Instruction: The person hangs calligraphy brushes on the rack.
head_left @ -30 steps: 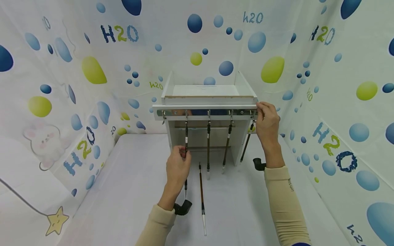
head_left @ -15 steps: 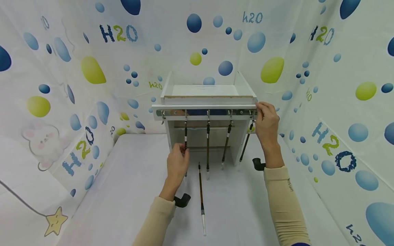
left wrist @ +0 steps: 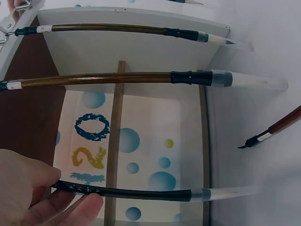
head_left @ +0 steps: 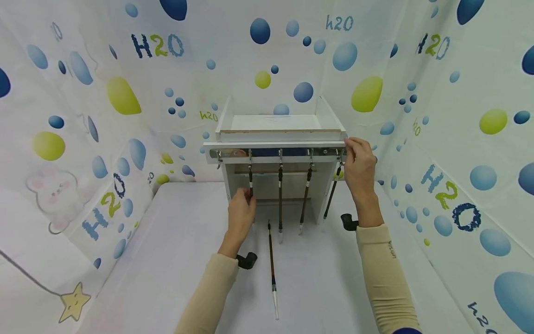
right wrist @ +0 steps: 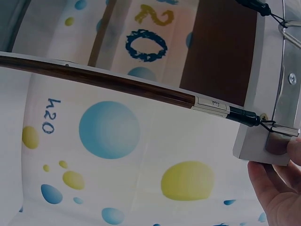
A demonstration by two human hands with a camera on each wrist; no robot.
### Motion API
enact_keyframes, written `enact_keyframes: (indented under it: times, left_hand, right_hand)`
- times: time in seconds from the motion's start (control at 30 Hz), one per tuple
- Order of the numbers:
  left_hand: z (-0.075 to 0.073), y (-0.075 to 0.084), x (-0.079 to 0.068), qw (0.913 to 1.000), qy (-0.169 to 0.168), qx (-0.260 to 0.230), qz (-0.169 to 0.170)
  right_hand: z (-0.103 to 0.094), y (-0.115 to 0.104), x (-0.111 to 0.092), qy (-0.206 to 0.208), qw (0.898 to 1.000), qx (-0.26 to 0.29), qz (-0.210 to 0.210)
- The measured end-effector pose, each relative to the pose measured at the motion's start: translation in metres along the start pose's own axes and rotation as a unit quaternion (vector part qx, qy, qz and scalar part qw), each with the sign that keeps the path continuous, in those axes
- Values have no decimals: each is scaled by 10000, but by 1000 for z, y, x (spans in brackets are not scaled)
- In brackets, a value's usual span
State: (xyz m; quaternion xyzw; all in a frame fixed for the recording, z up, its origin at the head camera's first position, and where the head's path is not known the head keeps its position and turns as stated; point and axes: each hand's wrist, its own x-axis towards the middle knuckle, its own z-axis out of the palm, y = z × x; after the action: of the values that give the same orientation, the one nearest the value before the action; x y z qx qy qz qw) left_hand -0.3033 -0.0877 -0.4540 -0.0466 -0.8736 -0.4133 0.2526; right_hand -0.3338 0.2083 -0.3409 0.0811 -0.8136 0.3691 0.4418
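Note:
My left hand (head_left: 240,214) pinches a black-handled calligraphy brush (left wrist: 150,194) between thumb and fingers. In the head view the upper part of this brush runs up to the second hook from the left, bristles downward below my hand. My right hand (head_left: 360,162) holds the right end of the white rack's hook rail (head_left: 273,159), thumb and fingers on its edge. Near it a brown brush (right wrist: 127,87) hangs by a loop from the rightmost hook. Two more brown brushes, a thick one (left wrist: 99,79) and a thinner one (left wrist: 108,28), hang between the hands.
A brown brush (head_left: 272,264) with a clear cap lies on the white table (head_left: 317,287) in front of the rack. The leftmost hook (head_left: 219,161) bears no brush. An open tray (head_left: 273,123) tops the rack; patterned sheeting surrounds the table.
My left hand has slid upward along the black brush, from its lower handle to nearer the hook. The right hand keeps its hold on the rail. The head view shifts slightly.

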Motion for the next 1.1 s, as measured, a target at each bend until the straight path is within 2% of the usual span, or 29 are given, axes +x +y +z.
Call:
enact_keyframes:
  times: [0.17,0.53,0.77,1.1]
  left_hand:
    - [2,-3,4,9997,-135,-93,-166]
    - [2,-6,3,9996,-80,-144,-237]
    - [2,-4,3,9989,-130,-161,-424]
    - [1,-3,5,9993,-92,-7,-364]
  right_hand:
    - [2,0,-1,-10,10000,-20,-23]
    - [4,-1,0,-40,9999,107,49]
    - [2,0,0,-27,10000,47,-52]
    - [1,2,1,25,9999,99,-10]
